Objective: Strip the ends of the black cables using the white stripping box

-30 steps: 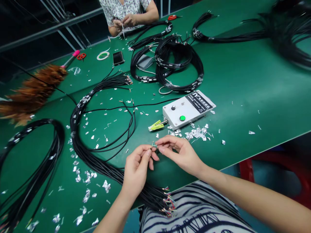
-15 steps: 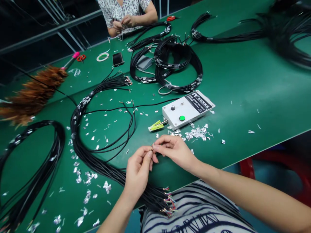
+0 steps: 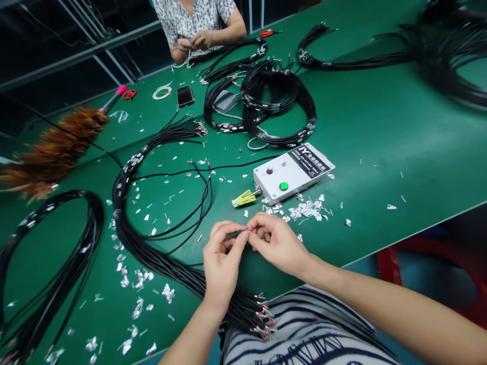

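Black cable bundle runs beneath the left hand

Fingertips of left and right hand meet, each grip pinched together; what lies between is hidden. The bundle's near stretch runs from 10 to 4 o'clock, nearer the left hand. Its coloured wire ends hang past the tabletop's edge, between 5 and 6 o'clock from the fingertips, pointing roughly to 4.

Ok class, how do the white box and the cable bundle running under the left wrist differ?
The white box is mostly pale; the cable bundle is mostly black. The white box has straight edges, while the cable bundle sweeps in a wide curve. The white box lies wholly on the table; the cable bundle's near end appears to overhang it. Both have foil scraps nearby.
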The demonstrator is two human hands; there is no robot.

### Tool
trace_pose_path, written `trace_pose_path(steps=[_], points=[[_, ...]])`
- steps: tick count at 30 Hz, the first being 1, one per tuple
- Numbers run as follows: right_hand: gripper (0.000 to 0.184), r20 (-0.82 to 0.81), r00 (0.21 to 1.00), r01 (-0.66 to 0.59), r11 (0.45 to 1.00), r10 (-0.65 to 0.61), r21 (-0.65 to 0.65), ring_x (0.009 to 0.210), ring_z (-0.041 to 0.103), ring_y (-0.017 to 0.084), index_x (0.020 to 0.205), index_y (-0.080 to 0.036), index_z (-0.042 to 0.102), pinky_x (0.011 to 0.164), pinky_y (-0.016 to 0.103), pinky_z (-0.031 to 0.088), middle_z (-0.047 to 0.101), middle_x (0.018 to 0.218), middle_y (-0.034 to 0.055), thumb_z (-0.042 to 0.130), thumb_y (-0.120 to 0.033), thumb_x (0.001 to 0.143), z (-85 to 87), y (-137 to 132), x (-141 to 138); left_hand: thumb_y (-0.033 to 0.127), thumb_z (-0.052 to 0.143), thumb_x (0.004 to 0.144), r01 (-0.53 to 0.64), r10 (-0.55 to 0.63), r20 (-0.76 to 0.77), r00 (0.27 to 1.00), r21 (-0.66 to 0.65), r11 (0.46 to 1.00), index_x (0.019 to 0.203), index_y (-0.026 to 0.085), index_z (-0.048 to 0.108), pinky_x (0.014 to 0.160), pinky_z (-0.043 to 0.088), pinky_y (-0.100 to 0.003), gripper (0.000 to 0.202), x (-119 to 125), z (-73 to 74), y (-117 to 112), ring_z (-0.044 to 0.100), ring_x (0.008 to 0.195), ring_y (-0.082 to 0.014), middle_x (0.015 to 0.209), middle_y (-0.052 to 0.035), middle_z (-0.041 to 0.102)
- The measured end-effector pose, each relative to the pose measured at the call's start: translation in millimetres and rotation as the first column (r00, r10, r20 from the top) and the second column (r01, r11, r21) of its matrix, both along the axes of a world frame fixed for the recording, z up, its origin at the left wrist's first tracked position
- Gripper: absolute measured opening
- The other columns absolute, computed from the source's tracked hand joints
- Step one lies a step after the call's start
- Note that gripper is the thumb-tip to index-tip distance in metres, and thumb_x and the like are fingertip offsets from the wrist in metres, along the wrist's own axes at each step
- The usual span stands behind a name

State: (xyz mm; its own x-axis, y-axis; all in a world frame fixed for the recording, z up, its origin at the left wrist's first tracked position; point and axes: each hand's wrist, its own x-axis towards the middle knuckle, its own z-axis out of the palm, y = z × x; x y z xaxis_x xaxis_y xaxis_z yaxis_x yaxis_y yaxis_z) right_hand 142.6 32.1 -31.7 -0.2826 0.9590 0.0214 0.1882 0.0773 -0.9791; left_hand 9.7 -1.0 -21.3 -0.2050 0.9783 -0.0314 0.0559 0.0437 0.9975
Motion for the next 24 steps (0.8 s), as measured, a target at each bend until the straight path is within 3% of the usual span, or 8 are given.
trace_pose_path(steps=[6,9,12,15,18,21,23,24], points=[[0.013,0.186,0.982,-0.056,0.994,0.037,0.093,0.060,0.056,0.011,0.075,-0.019,0.061,0.054,0.023,0.040,0.060,0.073,-0.0014,0.059,-0.013,0.086,7.7,4,8,0.032,0.070,0.081,-0.044,0.045,0.010,0.999,-0.065,0.997,0.079,0.017,0.065,0.042,0.031,-0.016,0.016,2,-2.5,3,0.040,0.048,-0.0040,0.073,0.0015,0.056],[0.013,0.204,0.977,-0.109,0.970,0.064,0.217,0.069,0.061,0.013,0.081,-0.018,0.063,0.062,0.025,0.043,0.062,0.080,0.0007,0.056,-0.014,0.091,8.1,8,18,0.034,0.070,0.081,-0.018,0.019,0.008,1.000,-0.105,0.994,0.078,0.016,0.063,0.042,0.029,-0.015,0.019,-2,-1.7,6,0.039,0.047,-0.0050,0.062,0.0033,0.052],[0.008,0.305,0.952,-0.164,0.896,0.034,0.412,0.073,0.062,0.016,0.096,-0.017,0.064,0.069,0.029,0.043,0.066,0.091,0.0044,0.060,-0.023,0.094,9.4,14,26,0.037,0.070,0.080,0.017,-0.009,0.059,0.998,-0.132,0.991,0.078,0.016,0.061,0.041,0.028,-0.016,0.023,-8,-0.5,9,0.037,0.045,-0.0045,0.061,0.0036,0.052],[0.019,0.485,0.874,-0.297,0.806,0.015,0.512,0.072,0.061,0.017,0.100,-0.015,0.066,0.068,0.030,0.038,0.069,0.093,0.0054,0.067,-0.033,0.092,12.6,20,26,0.036,0.067,0.083,0.083,-0.077,0.047,0.996,-0.139,0.987,0.079,0.016,0.060,0.040,0.029,-0.016,0.021,-13,-0.5,12,0.037,0.044,-0.0050,0.063,0.0032,0.053],[0.013,0.592,0.803,-0.430,0.753,0.067,0.498,0.068,0.058,0.015,0.084,-0.017,0.067,0.064,0.030,0.032,0.067,0.078,0.0008,0.063,-0.023,0.094,13.9,23,20,0.029,0.058,0.088,0.151,-0.157,-0.190,0.969,-0.043,0.988,0.079,0.018,0.059,0.043,0.034,-0.019,0.015,-15,-3.3,12,0.042,0.046,-0.0081,0.063,0.0024,0.053],[0.015,0.655,0.754,-0.459,0.747,0.042,0.481,0.067,0.057,0.015,0.079,-0.016,0.067,0.063,0.031,0.028,0.067,0.074,0.0008,0.061,-0.017,0.093,12.9,23,17,0.020,0.051,0.090,0.247,-0.099,-0.577,0.811,0.184,0.951,0.080,0.019,0.062,0.059,0.046,-0.025,0.015,-16,-8.2,12,0.055,0.063,-0.0143,0.071,-0.0021,0.060],[0.018,0.689,0.724,-0.468,0.738,0.005,0.486,0.067,0.057,0.016,0.077,-0.016,0.066,0.063,0.032,0.026,0.067,0.074,0.0015,0.060,-0.018,0.094,14.0,25,18,0.016,0.049,0.090,0.298,-0.052,-0.675,0.736,0.254,0.920,0.080,0.020,0.063,0.066,0.048,-0.026,0.018,-17,-10.3,13,0.058,0.068,-0.0159,0.074,-0.0029,0.062],[0.018,0.701,0.713,-0.479,0.726,-0.007,0.494,0.070,0.057,0.017,0.078,-0.016,0.067,0.064,0.032,0.026,0.068,0.075,0.0019,0.061,-0.021,0.095,15.6,29,20,0.016,0.049,0.091,0.287,-0.050,-0.671,0.740,0.247,0.925,0.081,0.020,0.063,0.066,0.048,-0.026,0.018,-18,-10.7,16,0.058,0.068,-0.0156,0.074,-0.0025,0.062]])
